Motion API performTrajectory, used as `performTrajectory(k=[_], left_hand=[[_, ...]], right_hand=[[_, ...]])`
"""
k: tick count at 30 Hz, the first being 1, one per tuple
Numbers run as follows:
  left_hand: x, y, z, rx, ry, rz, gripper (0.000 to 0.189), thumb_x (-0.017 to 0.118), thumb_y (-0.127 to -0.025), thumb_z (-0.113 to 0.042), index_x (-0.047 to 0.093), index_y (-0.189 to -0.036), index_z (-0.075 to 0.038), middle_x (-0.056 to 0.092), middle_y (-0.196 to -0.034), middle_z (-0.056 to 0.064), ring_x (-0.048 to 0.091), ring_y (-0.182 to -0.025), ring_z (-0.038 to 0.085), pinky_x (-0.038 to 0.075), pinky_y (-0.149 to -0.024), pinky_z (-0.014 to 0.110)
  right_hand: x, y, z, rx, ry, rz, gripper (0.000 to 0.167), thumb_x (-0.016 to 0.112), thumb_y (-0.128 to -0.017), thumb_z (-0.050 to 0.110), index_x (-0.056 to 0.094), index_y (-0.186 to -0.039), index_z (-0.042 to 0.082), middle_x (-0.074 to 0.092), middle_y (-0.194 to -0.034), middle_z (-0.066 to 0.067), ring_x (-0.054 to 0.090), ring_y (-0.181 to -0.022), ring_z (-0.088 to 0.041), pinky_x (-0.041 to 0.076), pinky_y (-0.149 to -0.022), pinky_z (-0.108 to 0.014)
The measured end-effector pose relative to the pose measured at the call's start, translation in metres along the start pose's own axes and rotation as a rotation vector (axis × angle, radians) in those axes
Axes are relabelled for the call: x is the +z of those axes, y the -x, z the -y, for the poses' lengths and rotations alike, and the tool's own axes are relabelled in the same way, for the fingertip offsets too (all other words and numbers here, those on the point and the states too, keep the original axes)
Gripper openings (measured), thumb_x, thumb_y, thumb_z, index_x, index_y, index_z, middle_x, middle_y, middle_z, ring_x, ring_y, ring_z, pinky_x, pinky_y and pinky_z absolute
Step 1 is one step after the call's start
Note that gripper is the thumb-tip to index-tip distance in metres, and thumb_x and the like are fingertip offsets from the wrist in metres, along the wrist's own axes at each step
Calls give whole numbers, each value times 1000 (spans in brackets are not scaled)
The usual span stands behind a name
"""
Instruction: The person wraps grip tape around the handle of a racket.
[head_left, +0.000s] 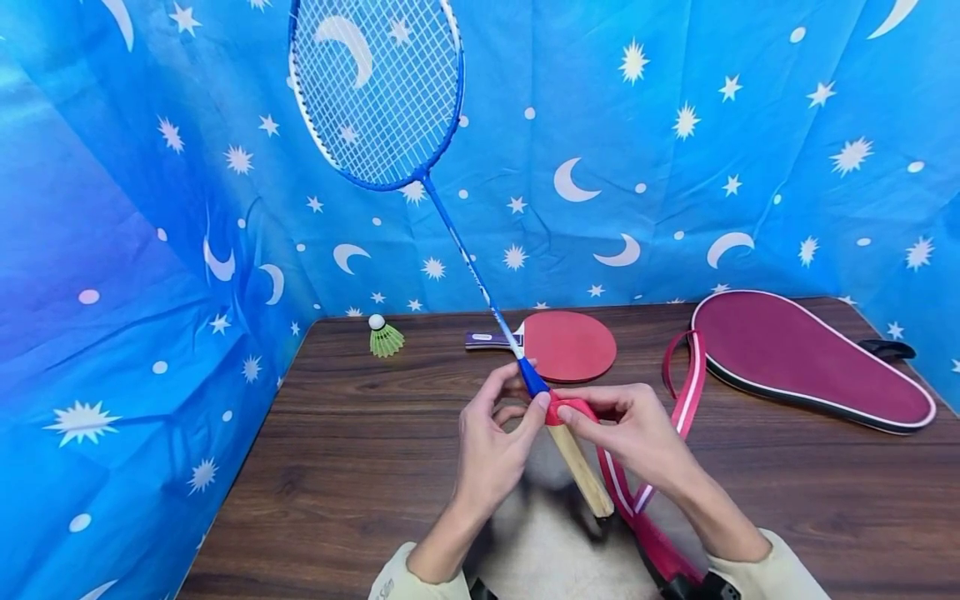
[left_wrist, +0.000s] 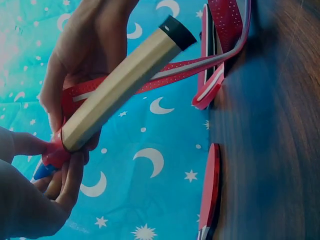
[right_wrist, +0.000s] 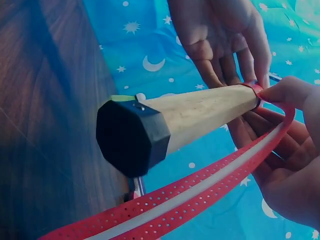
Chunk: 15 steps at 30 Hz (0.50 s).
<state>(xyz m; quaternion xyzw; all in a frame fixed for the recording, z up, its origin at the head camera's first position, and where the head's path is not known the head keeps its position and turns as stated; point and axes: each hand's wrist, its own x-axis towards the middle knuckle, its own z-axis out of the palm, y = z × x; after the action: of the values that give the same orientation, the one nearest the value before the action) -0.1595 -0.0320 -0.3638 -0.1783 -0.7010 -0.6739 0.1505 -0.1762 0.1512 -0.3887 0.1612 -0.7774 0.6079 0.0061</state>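
A blue and white badminton racket [head_left: 467, 252] is held up at a slant, its strung head at the upper left. Its bare wooden handle [left_wrist: 120, 90] ends in a black cap [right_wrist: 132, 140]. My left hand [head_left: 491, 442] pinches the racket at the blue cone and the top of the handle. Red perforated grip tape [right_wrist: 200, 192] with a pale centre stripe wraps the handle's top. Near that wrap, my right hand [head_left: 652, 442] pinches the tape between thumb and fingers. The tape's long loose length loops past the right forearm and trails toward the table's front.
On the wooden table [head_left: 337, 450], a green shuttlecock [head_left: 386, 338] stands at the back left. A red table tennis paddle [head_left: 572, 346] lies behind the hands. A maroon paddle case [head_left: 802, 354] lies at the right. Blue star-patterned cloth [head_left: 495, 150] hangs behind.
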Motion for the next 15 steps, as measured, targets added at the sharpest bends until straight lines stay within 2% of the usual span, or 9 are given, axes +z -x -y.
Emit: performTrajectory(k=[2, 3, 7, 10, 12, 15], left_hand=[[0, -1, 8, 16, 16, 16, 33, 68, -90, 2, 61, -122, -1, 66, -103, 15, 62, -94, 26, 57, -78, 39], [0, -1, 13, 22, 24, 27, 34, 68, -90, 0, 61, -124, -2, 66, -103, 13, 62, -94, 25, 57, -78, 39], [-1, -2, 30, 45, 45, 74, 39, 68, -93, -9, 60, -131, -7, 66, -108, 7, 62, -96, 22, 57, -80, 37], [-3, -3, 32, 43, 53, 117, 43, 70, -92, -12, 60, -134, -12, 65, -114, 4, 62, -99, 21, 55, -83, 36], [-4, -4, 31, 6, 78, 136, 46, 73, -90, -13, 61, -134, -14, 63, -116, 4, 62, -100, 22, 55, -84, 34], [-6, -5, 31, -80, 164, 143, 46, 76, -86, -11, 64, -130, -15, 61, -112, 9, 63, -98, 24, 55, -83, 32]], right_hand=[[-3, 0, 0, -3, -23, 7, 20, 73, -90, 22, 76, -110, 16, 72, -82, -5, 50, -61, -14, 39, -46, -28], [-5, 0, 0, -1, -42, 9, 20, 73, -90, 21, 76, -109, 14, 72, -82, -6, 54, -62, -15, 43, -48, -27], [-8, -1, 1, 21, -130, 9, 22, 76, -87, 18, 76, -108, 10, 74, -92, -10, 69, -76, -25, 56, -63, -32], [-7, 0, 2, 28, -171, 8, 24, 77, -86, 17, 76, -108, 9, 74, -96, -11, 71, -82, -32, 58, -72, -39], [-6, -1, 2, 17, -183, 2, 24, 78, -85, 17, 76, -108, 9, 74, -96, -12, 71, -81, -33, 58, -72, -42], [-4, -2, 1, 2, -196, -6, 25, 78, -84, 16, 75, -107, 8, 74, -94, -12, 71, -79, -33, 58, -72, -43]])
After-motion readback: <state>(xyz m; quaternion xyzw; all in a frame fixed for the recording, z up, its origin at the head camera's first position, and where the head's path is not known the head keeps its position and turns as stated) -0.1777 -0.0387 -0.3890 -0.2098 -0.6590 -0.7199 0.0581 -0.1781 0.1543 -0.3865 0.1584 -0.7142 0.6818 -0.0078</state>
